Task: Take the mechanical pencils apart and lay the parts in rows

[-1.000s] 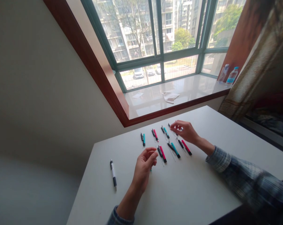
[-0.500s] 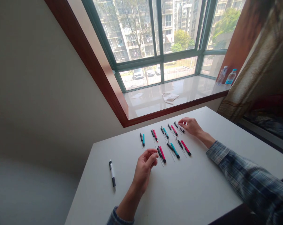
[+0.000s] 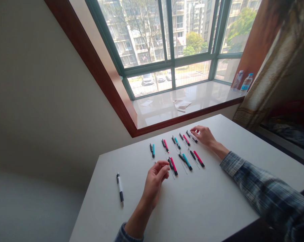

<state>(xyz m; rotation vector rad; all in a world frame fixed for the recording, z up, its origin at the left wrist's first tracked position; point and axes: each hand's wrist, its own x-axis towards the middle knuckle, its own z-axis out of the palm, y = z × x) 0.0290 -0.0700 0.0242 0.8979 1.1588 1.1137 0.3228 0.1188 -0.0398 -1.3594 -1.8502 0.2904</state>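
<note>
My left hand (image 3: pixel 155 179) hovers at the near row of pen parts, thumb and fingers curled together; what is in them, if anything, is hidden. Just right of its fingertips lie a pink pen barrel (image 3: pixel 174 166) and a black pen part (image 3: pixel 170 163). My right hand (image 3: pixel 204 135) is at the far right end of the back row, its fingers bent into a pinch beside a black pen part (image 3: pixel 188 133) and a black grip (image 3: pixel 194 139). Whether it holds anything is unclear. A teal barrel (image 3: pixel 187 162) and another pink barrel (image 3: pixel 199 159) lie in the near row.
A whole white and black pen (image 3: pixel 120 189) lies apart on the left of the white table (image 3: pixel 192 205). More teal and pink barrels with black parts and thin refills form the back row. Beyond is a windowsill (image 3: pixel 157 111) with paper and two plastic bottles (image 3: pixel 247 83).
Both hands keep nearly the same place and pose. The whole view has shifted very slightly; the pen parts have not visibly moved on the table.
</note>
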